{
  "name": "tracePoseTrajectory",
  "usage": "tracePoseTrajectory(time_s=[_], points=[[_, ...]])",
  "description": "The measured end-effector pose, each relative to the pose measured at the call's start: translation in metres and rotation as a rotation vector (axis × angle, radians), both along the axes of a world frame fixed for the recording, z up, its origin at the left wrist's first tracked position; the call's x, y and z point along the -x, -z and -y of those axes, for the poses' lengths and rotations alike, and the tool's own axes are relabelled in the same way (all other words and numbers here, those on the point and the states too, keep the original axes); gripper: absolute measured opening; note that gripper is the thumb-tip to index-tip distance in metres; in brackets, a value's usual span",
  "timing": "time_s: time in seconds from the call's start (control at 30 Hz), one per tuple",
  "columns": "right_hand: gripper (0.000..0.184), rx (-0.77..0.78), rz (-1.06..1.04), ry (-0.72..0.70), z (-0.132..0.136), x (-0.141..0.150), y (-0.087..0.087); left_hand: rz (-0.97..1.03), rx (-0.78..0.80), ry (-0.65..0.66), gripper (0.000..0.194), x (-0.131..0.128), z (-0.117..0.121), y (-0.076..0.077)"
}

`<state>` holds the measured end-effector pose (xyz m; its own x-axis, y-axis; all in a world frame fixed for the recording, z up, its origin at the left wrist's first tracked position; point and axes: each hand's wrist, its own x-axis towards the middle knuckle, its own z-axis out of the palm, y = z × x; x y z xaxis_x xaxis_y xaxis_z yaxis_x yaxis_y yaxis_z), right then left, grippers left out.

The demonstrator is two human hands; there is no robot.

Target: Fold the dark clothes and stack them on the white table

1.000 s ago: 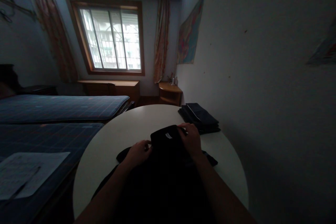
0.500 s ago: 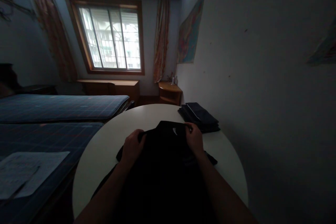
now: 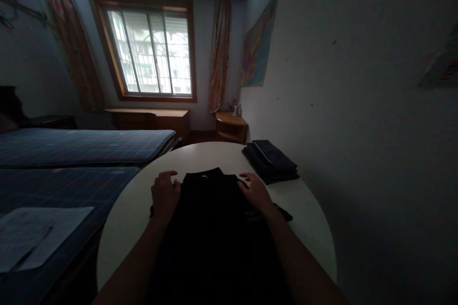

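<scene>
A black shirt point(image 3: 214, 228) lies spread on the round white table point(image 3: 121, 233), its collar edge at the far side and a small light mark near the neck. At the shirt's left shoulder is my left hand point(image 3: 165, 195), fingers apart and curved, thumb by the cloth. My right hand point(image 3: 255, 191) rests at the opposite shoulder with index finger and thumb spread apart. Neither hand pinches the fabric. A dark sleeve end point(image 3: 283, 212) sticks out past my right wrist. The lower part of the shirt merges into shadow.
A stack of folded dark clothes point(image 3: 272, 159) sits at the table's back right, near the wall point(image 3: 375, 152). To the left are plaid mattresses point(image 3: 86, 145), one bearing a paper sheet point(image 3: 43, 233) with a pen. Beyond stand a wooden desk point(image 3: 171, 113) and a corner shelf point(image 3: 231, 118).
Both hands have let go of the shirt's upper edge. The raised collar has come down flatter and moved left; my left hand has shifted left, the right slightly left and nearer.
</scene>
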<state>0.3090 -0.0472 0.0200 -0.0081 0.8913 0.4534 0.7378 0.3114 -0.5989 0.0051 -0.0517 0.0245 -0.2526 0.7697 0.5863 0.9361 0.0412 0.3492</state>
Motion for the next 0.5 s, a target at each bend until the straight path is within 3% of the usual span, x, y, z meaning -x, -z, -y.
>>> tracePoseTrajectory(time_s=[0.1,0.27,0.5], points=[[0.047,0.089,0.127,0.029,0.002,0.001,0.003,-0.074,0.180,0.147,0.034,-0.027,0.008,0.012],[0.056,0.191,0.321,0.000,0.011,0.009,0.000,-0.292,0.402,0.166,0.056,-0.049,0.020,0.026],[0.061,0.280,0.528,-0.152,0.031,0.041,0.005,-0.419,0.622,0.200,0.048,-0.039,0.024,0.007]])
